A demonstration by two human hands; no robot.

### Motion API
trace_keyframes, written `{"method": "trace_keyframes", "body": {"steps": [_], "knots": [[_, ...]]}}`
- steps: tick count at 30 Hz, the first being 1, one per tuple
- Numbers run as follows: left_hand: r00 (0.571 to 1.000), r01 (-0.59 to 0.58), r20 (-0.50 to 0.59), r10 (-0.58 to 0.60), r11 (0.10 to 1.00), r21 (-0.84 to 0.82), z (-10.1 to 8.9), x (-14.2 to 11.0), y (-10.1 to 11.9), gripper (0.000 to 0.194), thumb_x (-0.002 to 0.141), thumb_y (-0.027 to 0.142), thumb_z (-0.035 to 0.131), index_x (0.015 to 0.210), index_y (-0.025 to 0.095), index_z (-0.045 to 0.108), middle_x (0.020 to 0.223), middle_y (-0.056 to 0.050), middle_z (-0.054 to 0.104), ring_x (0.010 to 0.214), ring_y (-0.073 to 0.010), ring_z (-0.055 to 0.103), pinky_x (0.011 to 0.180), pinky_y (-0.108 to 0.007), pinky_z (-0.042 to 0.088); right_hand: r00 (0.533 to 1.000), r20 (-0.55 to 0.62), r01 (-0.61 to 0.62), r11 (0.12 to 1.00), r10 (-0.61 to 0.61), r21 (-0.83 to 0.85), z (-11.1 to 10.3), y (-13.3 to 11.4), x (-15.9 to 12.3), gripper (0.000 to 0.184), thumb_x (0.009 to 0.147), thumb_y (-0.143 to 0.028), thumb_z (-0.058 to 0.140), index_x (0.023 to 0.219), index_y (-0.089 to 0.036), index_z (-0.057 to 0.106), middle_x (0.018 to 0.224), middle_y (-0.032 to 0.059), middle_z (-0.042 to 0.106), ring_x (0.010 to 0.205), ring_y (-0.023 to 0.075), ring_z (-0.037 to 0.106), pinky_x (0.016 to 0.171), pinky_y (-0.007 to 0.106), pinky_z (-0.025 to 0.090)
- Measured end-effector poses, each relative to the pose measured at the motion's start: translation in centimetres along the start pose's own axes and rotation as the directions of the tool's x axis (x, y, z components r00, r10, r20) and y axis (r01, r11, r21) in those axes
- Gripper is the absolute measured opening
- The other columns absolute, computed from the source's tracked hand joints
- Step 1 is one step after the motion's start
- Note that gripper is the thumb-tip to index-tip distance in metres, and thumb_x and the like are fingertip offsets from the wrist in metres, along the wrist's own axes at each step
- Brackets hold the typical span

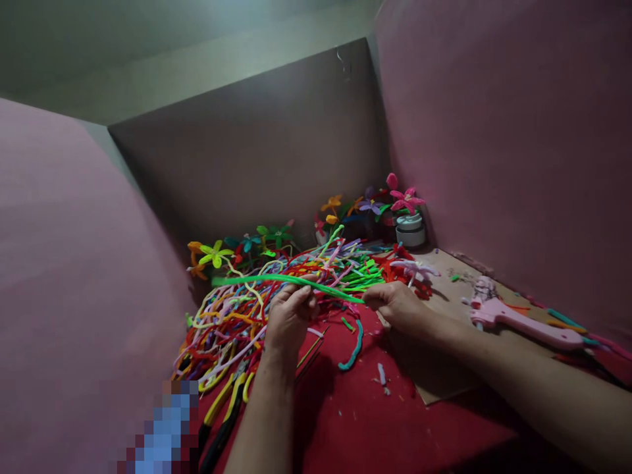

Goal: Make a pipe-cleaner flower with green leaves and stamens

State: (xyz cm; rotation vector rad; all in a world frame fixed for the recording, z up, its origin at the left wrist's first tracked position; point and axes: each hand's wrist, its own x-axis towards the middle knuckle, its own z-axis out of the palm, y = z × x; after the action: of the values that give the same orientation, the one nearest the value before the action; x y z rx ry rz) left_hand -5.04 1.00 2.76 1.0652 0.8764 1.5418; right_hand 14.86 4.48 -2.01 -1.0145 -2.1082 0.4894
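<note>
Left hand (292,311) and right hand (395,305) grip green fuzzy stems (257,278) in closed fingers above a red surface (355,415).

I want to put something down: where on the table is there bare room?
Mainly the red tabletop between left forearm and cardboard, apart from a few scraps. A smaller, littered patch lies between lilac flower and glue gun. Crowded: pipe cleaners at left and back, pliers by the left forearm.
</note>
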Motion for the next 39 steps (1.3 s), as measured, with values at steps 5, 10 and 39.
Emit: {"method": "trace_keyframes", "body": {"steps": [5,10,39], "knots": [[0.995,-0.075,-0.078,0.069,0.994,-0.076,0.0,0.2,0.1,0.011,0.064,0.018,0.066,0.074,0.012,0.066,0.056,0.001,0.056,0.047,-0.0072,0.050,0.041,-0.018,0.038,0.998,-0.002,-0.062,0.998,0.062,0.010,-0.4,0.1,-0.2,0.024,0.069,-0.008,0.046,0.072,-0.017,0.067,0.070,0.0022,0.065,0.066,0.0142,0.057,0.062,0.023,0.041],[0.951,-0.130,-0.304,0.053,0.962,-0.240,0.2,0.9,-0.2,0.004,0.070,0.013,0.063,0.067,0.014,0.064,0.062,0.001,0.062,0.055,-0.0077,0.058,0.050,-0.018,0.047,0.905,-0.391,-0.068,0.963,0.169,0.260,-0.9,-0.2,0.0,0.027,0.076,-0.021,0.051,0.102,-0.017,0.057,0.097,0.0080,0.062,0.077,0.0157,0.057,0.068,0.027,0.046],[0.873,-0.485,0.230,0.430,0.721,0.495,2.2,-0.8,-5.4,0.016,0.077,0.027,0.055,0.081,0.018,0.068,0.085,-0.006,0.064,0.072,-0.0153,0.061,0.066,-0.028,0.050,0.849,0.285,-0.349,0.069,0.444,0.934,3.1,-1.1,2.3,0.010,0.074,-0.014,0.056,0.063,-0.014,0.057,0.052,0.0011,0.053,0.043,0.0075,0.047,0.035,0.018,0.035]]}}
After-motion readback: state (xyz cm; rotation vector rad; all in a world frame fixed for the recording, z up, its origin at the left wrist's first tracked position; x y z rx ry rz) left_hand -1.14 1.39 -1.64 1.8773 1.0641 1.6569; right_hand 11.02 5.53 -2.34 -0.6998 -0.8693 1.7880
